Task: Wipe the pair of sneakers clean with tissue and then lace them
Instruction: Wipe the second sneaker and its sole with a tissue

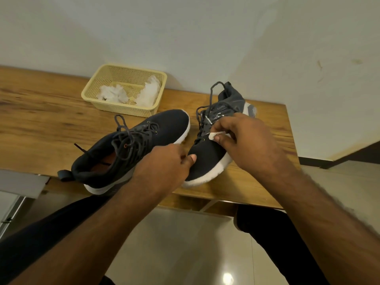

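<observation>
The right-hand dark navy knit sneaker with a white sole (207,155) lies on the wooden tabletop (51,124) with its toe toward the person and its heel toward the wall, so its long axis runs almost straight away from the body, tilted slightly to the right. The right hand (242,136) sits over its midfoot, directly above the lace area, with thumb and fingers pinched on a small white piece of tissue (213,135) pressed to the upper just beside the lowest eyelets. The left hand (168,163) holds the toe end, thumb laid on the knit, its grip curled around the front of the shoe to steady it.

Judging from this, wiping is under way on this shoe, and the next stroke would run along the long axis, toward toe or heel, with the right hand nearer.

The matching second navy sneaker (127,151) lies just beside on the left, loosely laced. Behind it stands a pale yellow perforated plastic basket (123,109) holding 2 crumpled white tissues (112,93).
</observation>
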